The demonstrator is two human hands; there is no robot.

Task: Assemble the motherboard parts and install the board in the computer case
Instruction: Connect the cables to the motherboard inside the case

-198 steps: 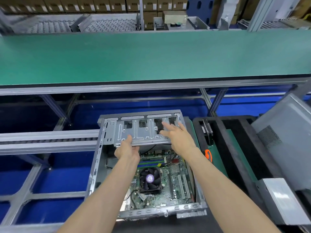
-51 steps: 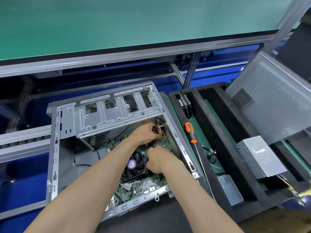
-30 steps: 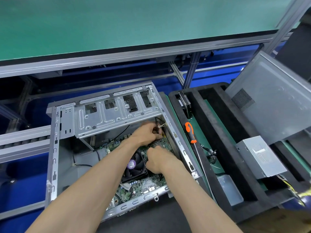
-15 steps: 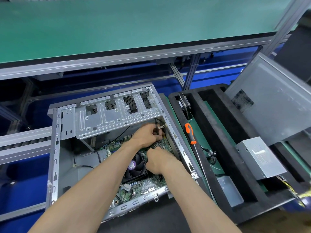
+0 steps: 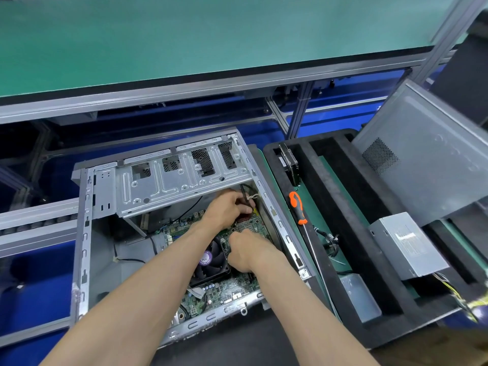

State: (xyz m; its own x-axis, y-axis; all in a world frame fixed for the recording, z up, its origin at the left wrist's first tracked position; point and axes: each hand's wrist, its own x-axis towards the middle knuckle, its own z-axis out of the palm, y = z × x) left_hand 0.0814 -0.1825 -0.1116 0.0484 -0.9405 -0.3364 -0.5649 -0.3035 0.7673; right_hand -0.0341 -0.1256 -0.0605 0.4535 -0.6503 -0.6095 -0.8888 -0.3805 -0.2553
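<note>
Left hand point(image 5: 226, 208) pinches a black cable point(image 5: 243, 191); right hand point(image 5: 245, 253), fingers curled, touches the motherboard point(image 5: 250, 228).

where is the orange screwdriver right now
In the head view the orange screwdriver lies right of the computer case, along the left edge of the black foam tray.

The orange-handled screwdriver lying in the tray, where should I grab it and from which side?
Grip the orange handle, the thick end pointing away from you, coming down from above. The screwdriver lies flat on the green strip beside the computer case, its thin shaft running toward you, with the black foam tray wall close on its right, so a sideways approach looks cramped.
</note>
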